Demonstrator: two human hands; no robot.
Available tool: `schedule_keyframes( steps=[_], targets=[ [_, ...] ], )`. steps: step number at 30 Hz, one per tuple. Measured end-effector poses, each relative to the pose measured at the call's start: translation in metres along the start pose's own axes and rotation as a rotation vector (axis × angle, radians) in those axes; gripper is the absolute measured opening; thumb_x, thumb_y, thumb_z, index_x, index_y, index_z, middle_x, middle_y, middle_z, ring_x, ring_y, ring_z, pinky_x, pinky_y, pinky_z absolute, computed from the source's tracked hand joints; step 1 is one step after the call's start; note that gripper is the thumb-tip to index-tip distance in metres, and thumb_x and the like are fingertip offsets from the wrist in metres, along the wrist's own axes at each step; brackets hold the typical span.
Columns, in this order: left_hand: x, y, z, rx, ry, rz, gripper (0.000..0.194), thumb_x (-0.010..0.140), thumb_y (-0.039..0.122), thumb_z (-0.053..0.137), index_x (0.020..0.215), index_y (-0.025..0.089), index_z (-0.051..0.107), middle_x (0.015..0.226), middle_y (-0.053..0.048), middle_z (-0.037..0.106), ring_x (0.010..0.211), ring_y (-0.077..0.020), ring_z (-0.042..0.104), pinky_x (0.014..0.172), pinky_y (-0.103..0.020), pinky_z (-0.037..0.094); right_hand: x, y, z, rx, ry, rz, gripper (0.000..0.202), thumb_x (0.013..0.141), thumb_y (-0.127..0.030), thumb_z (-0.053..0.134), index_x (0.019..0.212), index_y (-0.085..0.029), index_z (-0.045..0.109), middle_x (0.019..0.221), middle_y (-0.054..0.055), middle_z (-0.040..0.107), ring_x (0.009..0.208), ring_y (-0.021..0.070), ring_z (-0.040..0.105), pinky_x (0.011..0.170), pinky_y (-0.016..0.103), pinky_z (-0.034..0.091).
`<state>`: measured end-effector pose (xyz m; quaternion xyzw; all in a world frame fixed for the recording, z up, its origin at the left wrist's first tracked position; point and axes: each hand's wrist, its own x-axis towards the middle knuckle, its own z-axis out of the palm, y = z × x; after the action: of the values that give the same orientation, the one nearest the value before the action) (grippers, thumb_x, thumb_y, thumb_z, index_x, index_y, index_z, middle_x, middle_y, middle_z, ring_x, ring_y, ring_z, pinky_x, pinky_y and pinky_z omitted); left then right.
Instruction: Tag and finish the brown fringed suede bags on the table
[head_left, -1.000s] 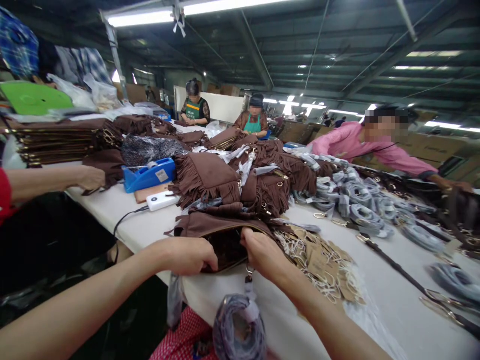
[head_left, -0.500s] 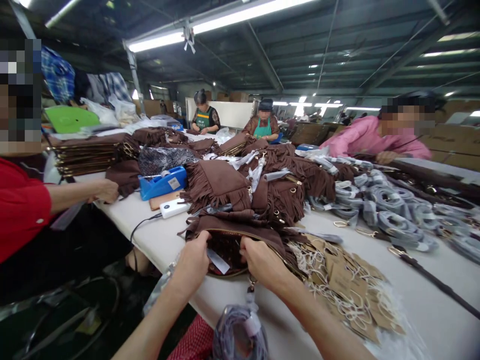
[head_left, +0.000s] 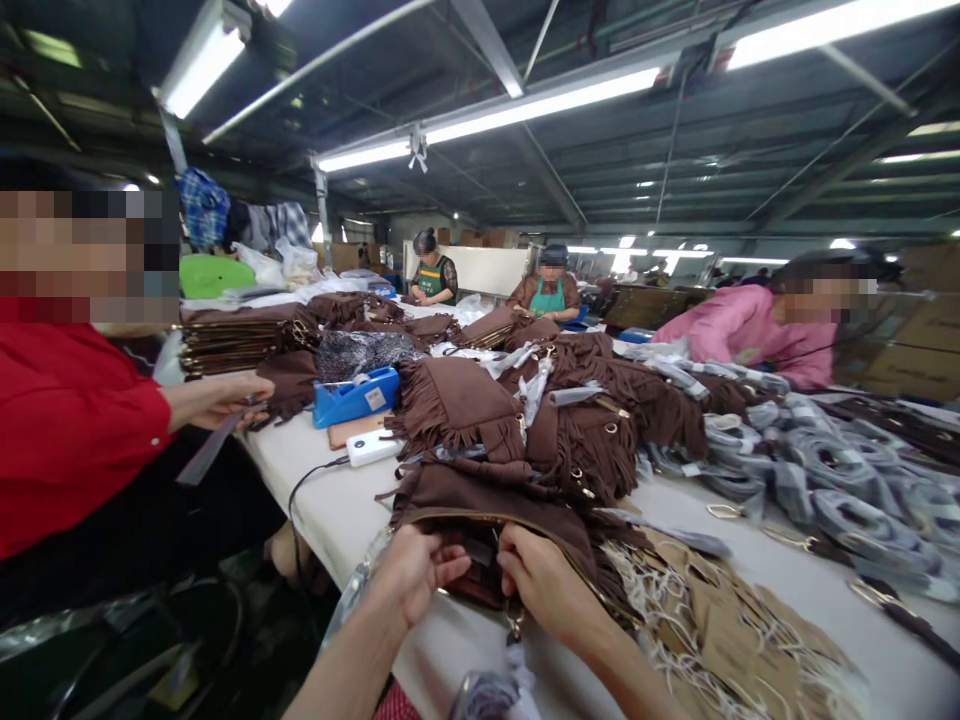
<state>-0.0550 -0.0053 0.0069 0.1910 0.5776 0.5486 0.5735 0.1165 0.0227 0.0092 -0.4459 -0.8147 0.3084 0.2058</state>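
A brown fringed bag [head_left: 495, 500] lies at the near table edge with its zipped mouth spread toward me, its dark lining showing. My left hand [head_left: 424, 572] is at the left side of the opening, fingers apart and partly inside the mouth. On the right side, my right hand [head_left: 534, 575] pinches the bag's front edge, fingertips hidden inside. A metal clasp hangs from the bag's front, with a wrapped coiled strap [head_left: 484, 695] below it. Behind the bag rests a heap of more brown fringed bags [head_left: 457, 400].
Brown paper tags [head_left: 720, 610] with white strings lie right, below wrapped coiled straps [head_left: 840, 450]. A blue tape dispenser [head_left: 356, 397] and white device [head_left: 373, 447] sit left. A person in red works at left, one in pink at right, two in green aprons farther back.
The view has tilted up and turned left. My left hand has let go of the bag's edge and opened its fingers. The white label inside no longer shows. The person in red now holds up a clear strip.
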Motion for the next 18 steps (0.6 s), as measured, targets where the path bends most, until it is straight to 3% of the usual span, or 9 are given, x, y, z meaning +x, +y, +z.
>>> schedule_keyframes(
  steps=[4, 8, 11, 15, 18],
  targets=[
    [0.012, -0.01, 0.011, -0.107, 0.089, -0.007, 0.02, 0.091, 0.002, 0.039, 0.097, 0.014, 0.054, 0.068, 0.001, 0.057, 0.043, -0.0054, 0.052, 0.046, -0.018, 0.051, 0.0, -0.004, 0.0, 0.025, -0.025, 0.006, 0.02, 0.086, -0.014, 0.04, 0.069, -0.023, 0.044, 0.062, -0.002, 0.06, 0.063, 0.0152, 0.057, 0.065, 0.025, 0.038],
    [0.017, -0.017, 0.018, -0.102, 0.149, -0.014, 0.017, 0.1, 0.023, 0.041, 0.098, 0.014, 0.056, 0.067, 0.004, 0.055, 0.045, -0.0066, 0.05, 0.042, -0.018, 0.045, -0.002, -0.006, -0.003, 0.041, -0.04, -0.002, 0.02, 0.086, -0.017, 0.039, 0.068, -0.023, 0.045, 0.062, -0.001, 0.06, 0.064, 0.0161, 0.058, 0.066, 0.026, 0.039],
    [0.017, -0.019, 0.018, -0.061, 0.154, -0.019, 0.025, 0.1, 0.037, 0.046, 0.098, 0.014, 0.057, 0.068, 0.005, 0.055, 0.047, -0.0065, 0.049, 0.043, -0.019, 0.045, -0.001, -0.003, -0.004, 0.095, -0.038, -0.019, 0.02, 0.085, -0.02, 0.039, 0.067, -0.022, 0.046, 0.062, -0.001, 0.06, 0.064, 0.0162, 0.057, 0.065, 0.027, 0.039],
    [0.01, -0.019, 0.014, 0.019, 0.115, 0.026, 0.021, 0.101, 0.027, 0.039, 0.102, 0.014, 0.055, 0.062, 0.005, 0.052, 0.042, -0.0082, 0.049, 0.041, -0.02, 0.043, 0.005, -0.001, 0.0, 0.235, -0.027, -0.072, 0.015, 0.082, -0.025, 0.044, 0.068, -0.021, 0.048, 0.059, -0.003, 0.056, 0.059, 0.0138, 0.051, 0.061, 0.025, 0.037],
    [0.001, -0.019, 0.007, 0.081, 0.075, 0.078, 0.019, 0.093, 0.015, 0.043, 0.108, 0.013, 0.054, 0.055, 0.004, 0.053, 0.037, -0.0108, 0.049, 0.036, -0.02, 0.039, 0.013, -0.008, 0.008, 0.429, -0.061, -0.008, 0.018, 0.081, -0.034, 0.049, 0.068, -0.022, 0.047, 0.052, -0.008, 0.044, 0.045, 0.0093, 0.035, 0.048, 0.023, 0.029]
  ],
)
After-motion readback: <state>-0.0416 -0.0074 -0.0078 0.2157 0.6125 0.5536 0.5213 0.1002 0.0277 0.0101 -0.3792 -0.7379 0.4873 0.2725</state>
